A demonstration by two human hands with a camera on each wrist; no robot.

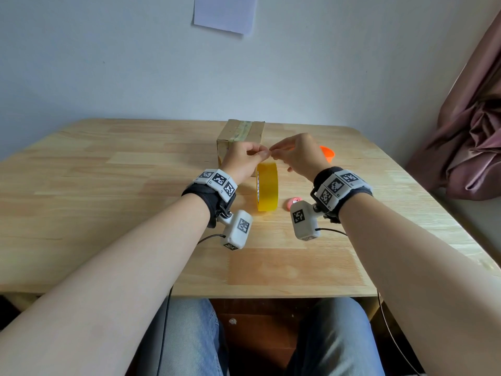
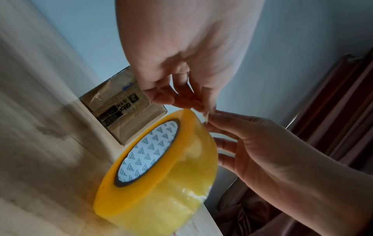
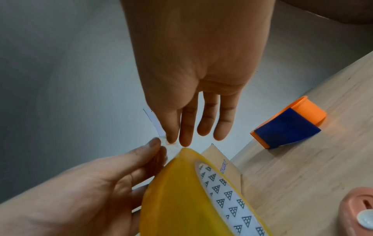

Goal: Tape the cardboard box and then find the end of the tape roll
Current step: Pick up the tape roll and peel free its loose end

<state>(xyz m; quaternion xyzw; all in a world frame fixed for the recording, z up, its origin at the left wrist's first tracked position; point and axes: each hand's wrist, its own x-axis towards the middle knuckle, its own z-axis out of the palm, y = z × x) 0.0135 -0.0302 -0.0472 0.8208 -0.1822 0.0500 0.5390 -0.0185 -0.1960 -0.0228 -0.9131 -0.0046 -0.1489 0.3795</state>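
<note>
Already past taping the cardboard box [image 1: 240,134], my left hand [image 1: 244,158] and right hand [image 1: 296,156] pinched the tape roll's [image 1: 267,187] lifted end.

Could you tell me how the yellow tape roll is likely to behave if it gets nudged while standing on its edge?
The tape roll stands on its rim on the table, so it would probably roll or tip. It looks stiff.

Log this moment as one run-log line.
box: taped | tape roll: upright on table | left hand, right hand: pinching tape end
</note>
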